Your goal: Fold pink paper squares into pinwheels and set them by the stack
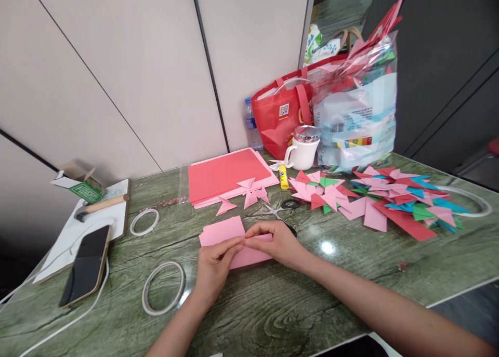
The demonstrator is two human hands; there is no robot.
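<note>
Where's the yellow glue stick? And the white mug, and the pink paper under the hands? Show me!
Yellow glue stick [284, 178]: head view, on the middle of its body.
White mug [305, 156]: head view, on its side, below the lid.
Pink paper [223, 231]: head view, on its bare upper-left part.

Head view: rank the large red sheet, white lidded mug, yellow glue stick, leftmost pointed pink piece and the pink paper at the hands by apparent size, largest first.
1. Large red sheet
2. White lidded mug
3. Yellow glue stick and leftmost pointed pink piece: too alike to rank
Unranked: pink paper, partly hidden.
</note>
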